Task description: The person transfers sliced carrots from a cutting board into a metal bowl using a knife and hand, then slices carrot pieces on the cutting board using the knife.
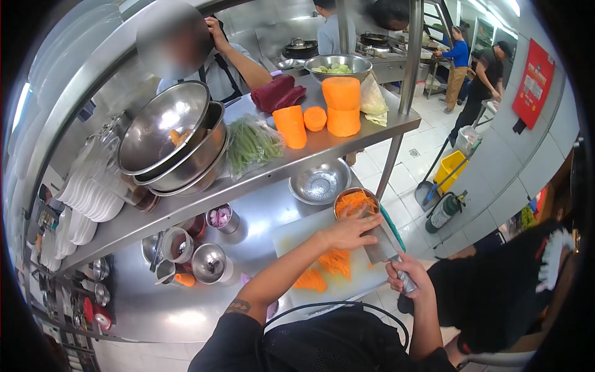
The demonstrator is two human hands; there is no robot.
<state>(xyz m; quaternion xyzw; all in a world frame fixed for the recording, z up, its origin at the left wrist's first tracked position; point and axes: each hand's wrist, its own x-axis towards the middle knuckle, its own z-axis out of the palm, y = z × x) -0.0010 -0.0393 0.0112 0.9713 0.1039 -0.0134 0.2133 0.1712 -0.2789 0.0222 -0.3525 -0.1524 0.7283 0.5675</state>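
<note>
At the right end of the steel worktop (142,301), the right hand (406,276) is closed around the handle of a broad knife (380,250), leaving the whole blade clear of the grip. The left hand (351,232) is spread palm down across the blade, fingers stretched, perhaps to steady the flat steel; whether anything lies beneath the palm cannot be told. Under both is a white cutting board (353,290), which keeps the edge off the metal, and on it sit heaps of shredded carrot (335,263).

At the board's far right corner stands a metal container (336,206) of more shreds, close enough to the blade that little reaching seems needed. A shiny bowl (319,182) rests beyond it, under the shelf. Left of the board, a cup (231,227) holds chopped purple pieces, probably to stop them mixing with the carrot.

On the shelf (379,135) above, thick carrot blocks (343,105) stand on their flat cut ends near the right end, beside bagged greens (253,142); nested bowls (166,127) save room further left. Beyond the shelf, a person (245,67) raises an arm.
</note>
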